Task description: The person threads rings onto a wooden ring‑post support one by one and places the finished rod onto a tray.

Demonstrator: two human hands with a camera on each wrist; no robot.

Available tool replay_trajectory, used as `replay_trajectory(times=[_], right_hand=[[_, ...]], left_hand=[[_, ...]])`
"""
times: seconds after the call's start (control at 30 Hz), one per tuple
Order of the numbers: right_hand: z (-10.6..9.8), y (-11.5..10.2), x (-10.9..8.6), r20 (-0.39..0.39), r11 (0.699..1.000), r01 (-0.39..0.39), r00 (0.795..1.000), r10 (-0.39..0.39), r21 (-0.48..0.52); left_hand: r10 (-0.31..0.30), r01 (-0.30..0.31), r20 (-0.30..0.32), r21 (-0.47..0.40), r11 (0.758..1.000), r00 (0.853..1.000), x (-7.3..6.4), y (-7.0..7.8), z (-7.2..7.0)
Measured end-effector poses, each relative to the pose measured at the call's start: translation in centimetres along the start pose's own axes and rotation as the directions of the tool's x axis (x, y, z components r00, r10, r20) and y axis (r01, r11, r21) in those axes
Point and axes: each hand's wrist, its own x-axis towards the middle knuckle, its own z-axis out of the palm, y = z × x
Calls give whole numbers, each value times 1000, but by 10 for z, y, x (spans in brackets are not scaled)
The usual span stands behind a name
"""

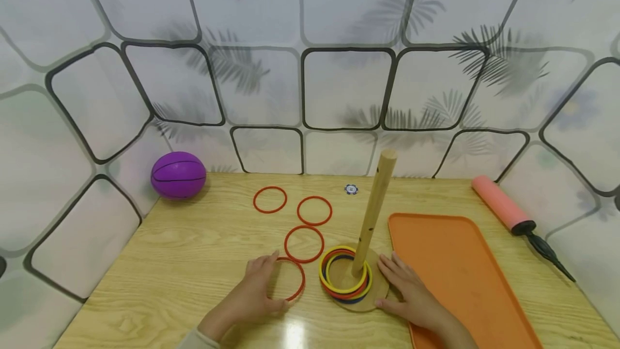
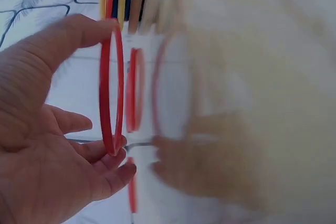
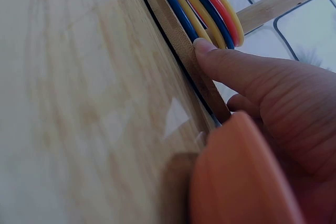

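My left hand holds a thin red ring by its edge, thumb on one side and fingertips on the other. The left wrist view shows this ring spanning thumb to fingers, with a faint reflection in the tabletop. My right hand grips the rim of a round wooden base, its thumb on the edge. From that base rises a wooden post, leaning right in the head view. Around the post's foot lie several stacked yellow, red and blue rings.
Three more red rings lie flat farther back. An orange tray is beneath my right forearm. Behind are a purple ball at left, a blue-and-white chip, and a pink hand pump at right. A patterned wall backs the table.
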Motion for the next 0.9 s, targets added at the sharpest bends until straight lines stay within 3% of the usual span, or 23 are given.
replay_trajectory(times=[0.23, 0.37, 0.5, 0.7, 0.9], right_hand=[[0, 0, 1, 15, 1000, -14, 1000, 14, 6], [-1, 1, 0, 15, 1000, -12, 1000, 12, 2], [-1, 1, 0, 6, 1000, -7, 1000, 7, 3], [-1, 0, 1, 19, 1000, -10, 1000, 9, 11], [-1, 0, 1, 29, 1000, -23, 999, 22, 20]], left_hand=[[13, -14, -88, -11, 1000, 996, 5, 19, -26], [27, -30, -87, -29, 999, 996, 11, 34, -45], [96, -99, -90, -30, 995, 991, 20, 52, -64], [245, -241, -157, 45, 970, 957, 31, 81, -93], [331, -322, -145, 80, 943, 933, 40, 112, -116]])
